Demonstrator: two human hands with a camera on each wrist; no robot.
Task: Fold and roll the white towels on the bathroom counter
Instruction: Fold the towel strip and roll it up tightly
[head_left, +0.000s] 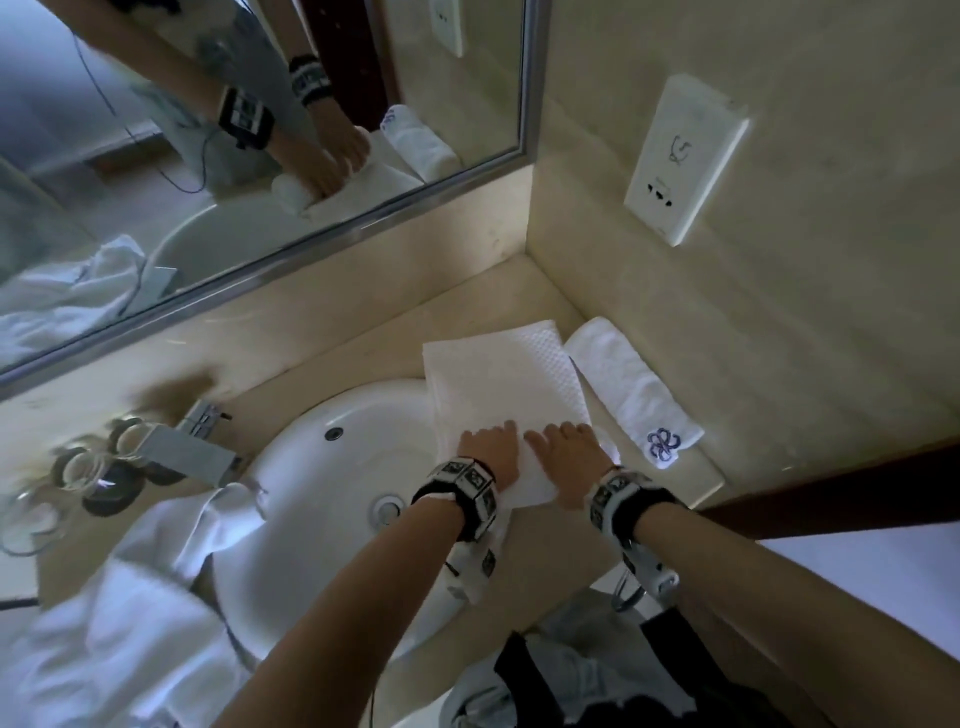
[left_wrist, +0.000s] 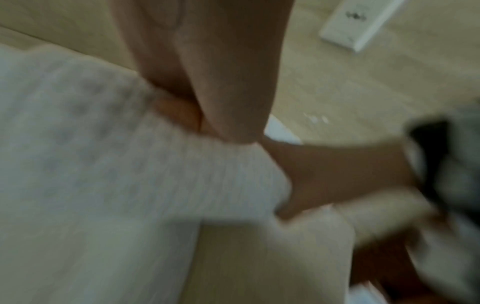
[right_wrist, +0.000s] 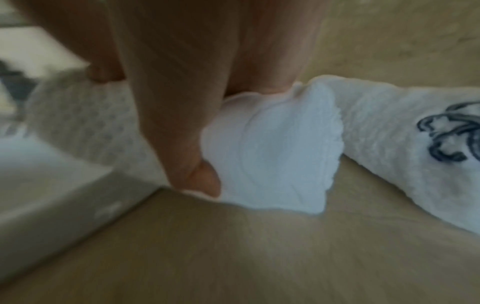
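Observation:
A folded white towel (head_left: 504, 374) lies flat on the beige counter (head_left: 311, 332), right of the sink. Its near end is rolled up (right_wrist: 272, 154), and both hands sit on that roll side by side. My left hand (head_left: 491, 449) curls over the roll's left part, blurred in the left wrist view (left_wrist: 207, 82). My right hand (head_left: 566, 452) wraps the right end, with its thumb (right_wrist: 205, 179) tucked against the roll's near side. A finished rolled towel (head_left: 628, 389) with a blue emblem (head_left: 662, 444) lies beside it along the right wall (right_wrist: 415, 133).
The white sink (head_left: 322, 467) with a chrome faucet (head_left: 192, 447) sits left of the towel. Crumpled white towels (head_left: 130, 623) are heaped at the near left, with glasses (head_left: 93, 467) behind them. A mirror (head_left: 208, 156) backs the counter; a wall socket (head_left: 680, 161) is at right.

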